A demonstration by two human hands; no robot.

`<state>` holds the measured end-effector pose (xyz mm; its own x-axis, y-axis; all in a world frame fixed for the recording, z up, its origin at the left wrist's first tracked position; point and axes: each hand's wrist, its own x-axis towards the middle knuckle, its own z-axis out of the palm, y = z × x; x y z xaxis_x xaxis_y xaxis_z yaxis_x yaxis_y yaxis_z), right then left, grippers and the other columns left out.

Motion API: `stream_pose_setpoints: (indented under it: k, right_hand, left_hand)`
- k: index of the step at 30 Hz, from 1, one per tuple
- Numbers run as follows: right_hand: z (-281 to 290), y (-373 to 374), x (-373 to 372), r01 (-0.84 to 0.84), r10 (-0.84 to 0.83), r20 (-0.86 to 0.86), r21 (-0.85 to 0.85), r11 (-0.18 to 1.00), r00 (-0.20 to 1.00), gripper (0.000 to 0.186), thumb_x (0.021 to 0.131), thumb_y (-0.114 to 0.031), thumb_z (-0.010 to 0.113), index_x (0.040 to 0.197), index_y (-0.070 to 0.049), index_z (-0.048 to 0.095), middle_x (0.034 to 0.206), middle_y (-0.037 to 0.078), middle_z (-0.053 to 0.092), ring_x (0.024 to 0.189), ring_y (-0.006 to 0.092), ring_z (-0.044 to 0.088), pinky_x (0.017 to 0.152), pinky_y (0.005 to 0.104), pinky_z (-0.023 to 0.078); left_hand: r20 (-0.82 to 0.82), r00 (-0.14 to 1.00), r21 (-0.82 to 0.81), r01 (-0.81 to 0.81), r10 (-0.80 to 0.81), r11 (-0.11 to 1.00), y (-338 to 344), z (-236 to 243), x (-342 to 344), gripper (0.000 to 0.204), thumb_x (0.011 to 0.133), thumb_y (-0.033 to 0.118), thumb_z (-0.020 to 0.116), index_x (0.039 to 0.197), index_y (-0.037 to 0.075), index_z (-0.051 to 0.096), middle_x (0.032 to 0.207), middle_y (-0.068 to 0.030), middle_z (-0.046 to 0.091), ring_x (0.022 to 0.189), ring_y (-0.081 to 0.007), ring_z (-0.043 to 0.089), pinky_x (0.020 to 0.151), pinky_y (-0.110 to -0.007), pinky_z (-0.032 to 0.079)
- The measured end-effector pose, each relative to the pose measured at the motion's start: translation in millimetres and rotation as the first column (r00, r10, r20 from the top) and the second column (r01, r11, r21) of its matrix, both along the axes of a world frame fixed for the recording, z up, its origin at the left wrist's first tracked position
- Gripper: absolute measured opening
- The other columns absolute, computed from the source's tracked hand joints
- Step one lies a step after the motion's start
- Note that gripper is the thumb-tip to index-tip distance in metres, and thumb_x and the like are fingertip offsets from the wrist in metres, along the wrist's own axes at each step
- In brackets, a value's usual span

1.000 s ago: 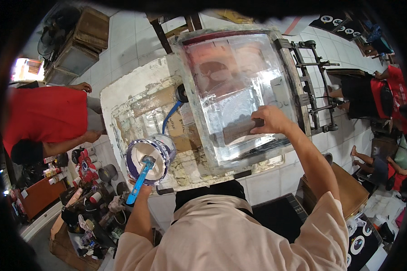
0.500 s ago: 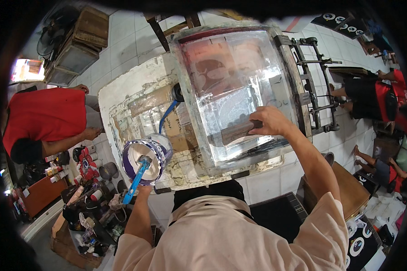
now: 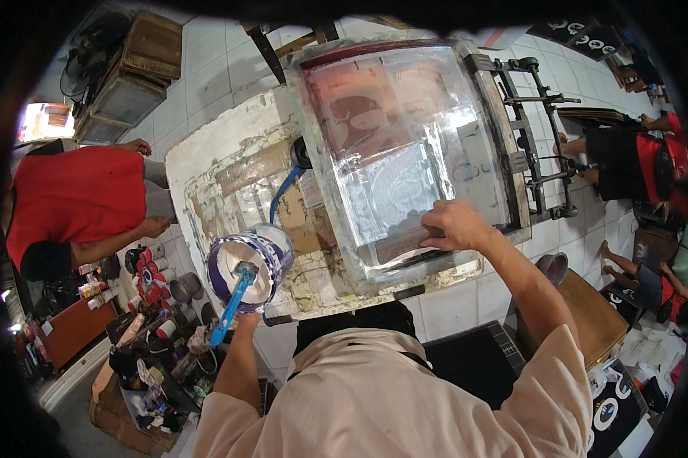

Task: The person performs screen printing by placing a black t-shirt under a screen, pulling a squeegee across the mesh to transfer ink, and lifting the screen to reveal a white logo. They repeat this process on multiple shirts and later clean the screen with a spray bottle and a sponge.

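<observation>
With my right hand [image 3: 460, 226] I grip the end of a wooden squeegee [image 3: 394, 247], fingers closed over it. The squeegee lies across the near part of a framed printing screen [image 3: 344, 164], which has a reddish far area and a shiny, whitish wet patch. My left hand [image 3: 246, 319] is at the near underside of a purple-and-white ink bucket [image 3: 284, 252] and holds it; the bucket hides most of its fingers. Thick white ink [image 3: 261, 288] fills part of the bucket, and a blue-handled scraper [image 3: 233, 307] leans out over its rim toward me.
The screen lies over a worn, stained board [image 3: 199, 164]. A blue strap [image 3: 283, 195] with a black round end is beside the frame. Metal hinge bars [image 3: 539, 145] stick out at right. A person in red [image 3: 80, 198] stands left; others are at right. Cluttered bottles fill the lower left.
My right hand has drawn the squeegee toward me, to the near end of the screen. My left hand, the bucket and the scraper stay almost in place.
</observation>
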<state>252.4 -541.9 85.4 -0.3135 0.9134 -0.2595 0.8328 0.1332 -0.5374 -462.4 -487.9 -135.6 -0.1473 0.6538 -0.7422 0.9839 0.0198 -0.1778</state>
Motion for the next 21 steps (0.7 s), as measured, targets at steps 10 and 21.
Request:
stream_pose_setpoints:
  k: [10,21]
  right_hand:
    - [-10.2,37.8,6.6,-0.017,0.0,-0.045,-0.359,0.933,0.999,0.047,0.075,-0.046,0.081,0.097,-0.005,0.072,0.083,0.019,0.071,0.083,0.0395,0.068,0.074,0.0481,0.053]
    - [52.0,84.9,75.2,0.33,-0.478,-0.277,-0.446,0.832,0.833,0.036,0.075,-0.028,0.088,0.091,0.001,0.074,0.075,0.002,0.068,0.071,0.0114,0.059,0.065,0.0301,0.047]
  left_hand:
    - [-0.003,0.999,0.027,0.051,-0.051,0.998,-1.4,-19.8,-8.5,0.075,0.091,0.06,0.062,0.154,0.03,0.036,0.158,-0.0128,0.035,0.151,-0.0464,0.016,0.114,-0.079,-0.004]
    - [0.018,0.903,0.407,0.386,-0.43,0.828,-7.1,-59.0,-40.3,0.071,0.091,0.057,0.065,0.151,0.025,0.048,0.157,-0.0116,0.044,0.15,-0.0464,0.023,0.113,-0.081,-0.002]
